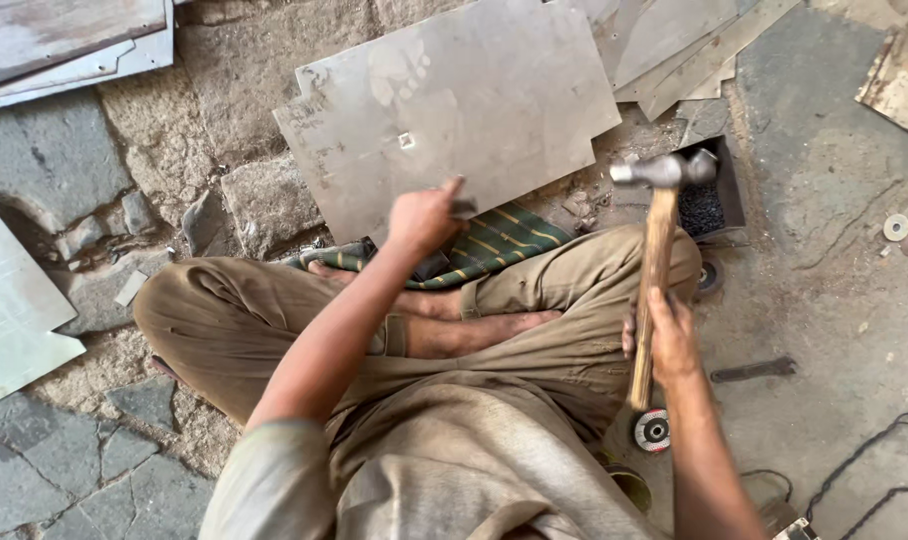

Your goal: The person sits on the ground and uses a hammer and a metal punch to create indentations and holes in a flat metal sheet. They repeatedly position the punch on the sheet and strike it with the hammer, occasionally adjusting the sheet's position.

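Note:
I sit cross-legged on a stone floor. My left hand [426, 217] pinches a small dark metal tool [463, 207] against the near edge of a large grey metal sheet [454, 105] lying in front of me. My right hand [669, 335] grips the wooden handle of a ball-peen hammer [662, 172], raised upright with its steel head above my right knee. A green striped cloth [499, 240] lies under the sheet's edge by my feet.
More metal sheets lie at the top left [64, 45], left [9, 305] and top right [674, 45]. A small dark box of bits [712, 200] sits by my right knee. A flap disc [652, 430], a flat metal bar [754, 370], washers [896, 227] and a black cable [874, 455] lie at right.

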